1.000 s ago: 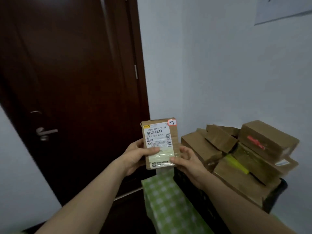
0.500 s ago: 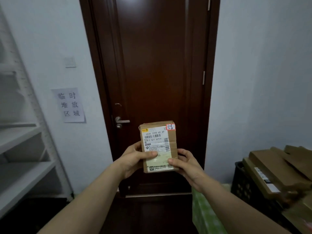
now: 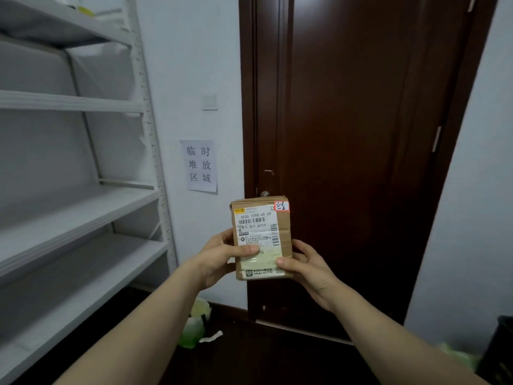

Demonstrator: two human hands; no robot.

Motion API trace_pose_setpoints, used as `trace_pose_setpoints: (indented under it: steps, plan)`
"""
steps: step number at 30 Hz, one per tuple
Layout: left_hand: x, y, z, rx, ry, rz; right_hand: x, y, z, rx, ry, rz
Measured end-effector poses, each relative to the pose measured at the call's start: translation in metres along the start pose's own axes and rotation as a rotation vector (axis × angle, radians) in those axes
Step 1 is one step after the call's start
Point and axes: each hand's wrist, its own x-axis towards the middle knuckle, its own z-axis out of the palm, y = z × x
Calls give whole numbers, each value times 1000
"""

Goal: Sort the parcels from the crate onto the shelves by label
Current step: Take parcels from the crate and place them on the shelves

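Parcel [image 3: 262, 237] in hands [image 3: 219, 257], sticker [image 3: 281, 206] perhaps 3-2-2

"502D T098-69 69" on parcel [image 3: 259, 226]

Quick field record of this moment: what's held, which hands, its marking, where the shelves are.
held: cardboard parcel, upright, label toward camera
left hand: grips its left edge, thumb on label
right hand: grips its lower right corner
corner sticker: red-edged, handwritten, digits unclear
shelves: white, at left
behind parcel: dark door
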Motion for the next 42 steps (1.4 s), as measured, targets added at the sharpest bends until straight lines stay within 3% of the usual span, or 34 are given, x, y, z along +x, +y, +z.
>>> trace_pose_setpoints:
  steps: [11,17,24,32,39,42]
  plan:
    - [-56,6,-116,29,249,50,59,9,123,-65,-307,0]
    - [-102,9,-163,47,620,136,85,20,204,11,-477,24]
    - [-188,10,-219,112,966,146,77,42,324,100,-826,121]
    - [-298,-15,-273,184,1311,116,30,98,459,3,-976,118]
    - [-388,-25,-366,289,1410,93,-13,130,598,-81,-1030,41]
    - [-415,-24,-409,225,1483,68,-26,141,649,-124,-1011,55]
